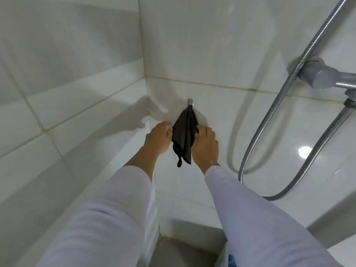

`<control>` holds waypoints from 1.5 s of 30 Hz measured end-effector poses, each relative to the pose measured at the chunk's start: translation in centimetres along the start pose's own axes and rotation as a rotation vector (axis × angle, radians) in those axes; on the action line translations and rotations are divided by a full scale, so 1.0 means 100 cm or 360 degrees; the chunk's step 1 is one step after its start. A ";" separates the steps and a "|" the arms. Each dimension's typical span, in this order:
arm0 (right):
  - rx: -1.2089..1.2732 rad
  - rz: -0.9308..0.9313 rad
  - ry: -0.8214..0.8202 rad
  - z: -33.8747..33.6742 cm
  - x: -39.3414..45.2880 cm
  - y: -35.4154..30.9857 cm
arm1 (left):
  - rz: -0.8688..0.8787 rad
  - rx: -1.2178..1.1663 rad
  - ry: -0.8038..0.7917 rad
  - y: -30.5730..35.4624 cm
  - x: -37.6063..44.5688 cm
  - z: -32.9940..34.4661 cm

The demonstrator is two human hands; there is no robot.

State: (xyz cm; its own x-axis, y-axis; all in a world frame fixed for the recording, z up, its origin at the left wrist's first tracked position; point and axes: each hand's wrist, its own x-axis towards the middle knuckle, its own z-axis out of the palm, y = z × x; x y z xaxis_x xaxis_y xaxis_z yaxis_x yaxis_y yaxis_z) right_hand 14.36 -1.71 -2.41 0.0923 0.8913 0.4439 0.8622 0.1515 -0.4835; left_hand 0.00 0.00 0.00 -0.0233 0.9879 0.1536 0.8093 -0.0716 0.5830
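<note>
White long sleeves (107, 218) fill the lower part of the view, both arms stretched forward into the corner of a shower lined with glossy white wall tiles (221, 45). At their ends the two hands meet on a dark grey fabric cloth (184, 135). It hangs bunched from a small silver metal hook (190, 102) fixed to the wall — its top caught on the hook, its lower corner and a little black loop dangling between the wrists. The left hand (159, 138) holds the cloth's left edge, fingers curled in against it. The right hand (206, 145) holds the right edge the same way, fingers bent round the fabric. Off to the right, well apart from the cloth, a ribbed silver metal shower hose (274, 198) loops down the wall past a grey metal mixer valve (323, 76).
</note>
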 end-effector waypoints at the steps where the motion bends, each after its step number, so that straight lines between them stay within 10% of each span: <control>1: 0.0051 0.0025 0.0028 0.000 0.003 0.001 | -0.0019 -0.0077 0.0015 0.001 0.005 0.001; 24: 0.0614 0.0311 -0.0150 -0.055 -0.004 -0.009 | -0.0017 -0.0446 0.0104 0.018 -0.027 -0.035; 39: 0.1149 0.0563 -0.0535 -0.142 -0.052 -0.053 | -0.0054 -0.1216 -0.0533 0.057 -0.106 -0.059; 45: 0.1343 0.0975 -0.0241 -0.159 -0.107 -0.018 | -0.0107 -0.1390 -0.0651 0.076 -0.136 -0.047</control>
State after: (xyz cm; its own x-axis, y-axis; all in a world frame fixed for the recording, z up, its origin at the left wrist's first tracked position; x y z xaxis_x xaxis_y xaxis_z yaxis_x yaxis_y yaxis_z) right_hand 19.71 -18.33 5.66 0.2814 0.9515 -0.1247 0.0573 -0.1463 -0.9876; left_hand 3.71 -14.58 6.13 0.2863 0.9534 -0.0950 0.0884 0.0725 0.9934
